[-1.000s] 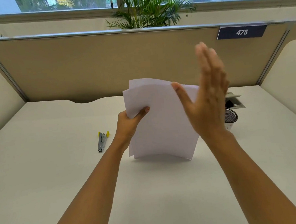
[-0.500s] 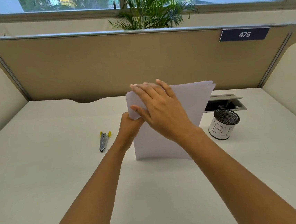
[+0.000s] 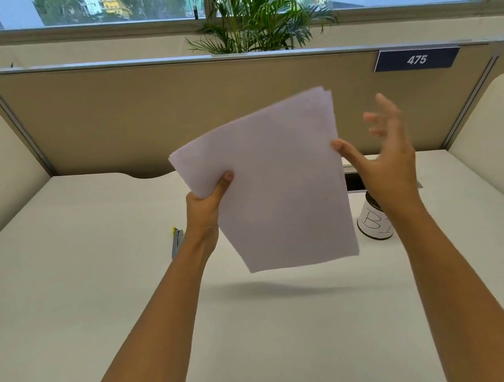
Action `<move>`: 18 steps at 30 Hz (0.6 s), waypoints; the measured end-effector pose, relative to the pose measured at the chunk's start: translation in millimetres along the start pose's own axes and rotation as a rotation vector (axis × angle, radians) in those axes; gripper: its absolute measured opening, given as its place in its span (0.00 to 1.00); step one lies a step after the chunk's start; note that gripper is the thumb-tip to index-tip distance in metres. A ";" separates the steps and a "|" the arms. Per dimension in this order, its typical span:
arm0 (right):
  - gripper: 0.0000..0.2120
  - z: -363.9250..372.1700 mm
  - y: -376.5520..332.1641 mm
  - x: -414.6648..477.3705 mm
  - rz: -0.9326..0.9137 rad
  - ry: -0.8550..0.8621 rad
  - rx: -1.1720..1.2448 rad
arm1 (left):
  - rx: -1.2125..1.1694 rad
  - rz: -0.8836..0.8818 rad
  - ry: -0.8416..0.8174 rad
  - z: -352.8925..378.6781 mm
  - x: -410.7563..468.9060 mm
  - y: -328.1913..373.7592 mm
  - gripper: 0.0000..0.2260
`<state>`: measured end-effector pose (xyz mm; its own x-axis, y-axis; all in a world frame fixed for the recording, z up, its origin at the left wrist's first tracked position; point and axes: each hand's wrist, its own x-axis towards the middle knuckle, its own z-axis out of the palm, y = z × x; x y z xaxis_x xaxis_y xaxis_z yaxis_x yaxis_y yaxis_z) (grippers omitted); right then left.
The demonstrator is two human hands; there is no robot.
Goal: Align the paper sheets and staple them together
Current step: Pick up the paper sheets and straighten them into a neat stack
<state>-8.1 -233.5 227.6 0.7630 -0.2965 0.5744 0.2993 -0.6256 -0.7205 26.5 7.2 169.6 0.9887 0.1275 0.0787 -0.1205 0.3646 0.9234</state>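
A small stack of white paper sheets [image 3: 278, 185] hangs tilted in the air above the desk, its lower edge off the surface. My left hand [image 3: 207, 207] pinches the stack at its left edge, thumb on the front. My right hand [image 3: 390, 159] is open beside the stack's right edge, fingers spread and blurred; the thumb tip is at the edge. The sheet edges at the top right corner are slightly offset. A grey stapler with a yellow end [image 3: 177, 241] lies on the desk just left of my left wrist, partly hidden by it.
A white mesh pen cup [image 3: 371, 225] marked with letters stands behind my right forearm. A cable hatch [image 3: 353, 181] is set into the white desk [image 3: 69, 285] behind the paper. Beige partition walls enclose the desk on three sides.
The stack has been lifted off the desk and tilted. My right hand left the top left corner and swung out to the right edge, opening.
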 end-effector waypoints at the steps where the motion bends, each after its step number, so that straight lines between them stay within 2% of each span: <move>1: 0.38 -0.5 9.7 -6.8 0.106 -0.001 0.126 | -0.072 -0.002 0.025 0.5 0.3 1.0 0.03; 5: 0.42 12.7 52.2 -45.7 0.484 -0.054 0.511 | -0.304 -0.042 0.117 7.6 -0.4 -0.4 0.05; 9: 0.44 29.3 66.5 -73.3 0.604 -0.023 0.754 | -0.396 -0.174 0.218 14.9 -4.0 -13.6 0.07; 11: 0.41 36.1 64.9 -79.0 0.622 -0.058 0.786 | -0.436 -0.237 0.283 14.8 -4.2 -21.1 0.09; 14: 0.29 45.7 69.7 -85.2 0.706 -0.156 0.726 | -0.489 -0.310 0.348 13.4 -5.4 -31.2 0.18; 18: 0.22 42.6 93.3 -93.1 0.802 -0.218 0.612 | -0.345 -0.303 0.508 -7.3 -8.7 -45.9 0.19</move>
<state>-26.8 -233.5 90.4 0.9358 -0.2895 -0.2013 -0.1497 0.1906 -0.9702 22.8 -3.9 123.8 0.8288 0.3604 -0.4281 0.0497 0.7146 0.6978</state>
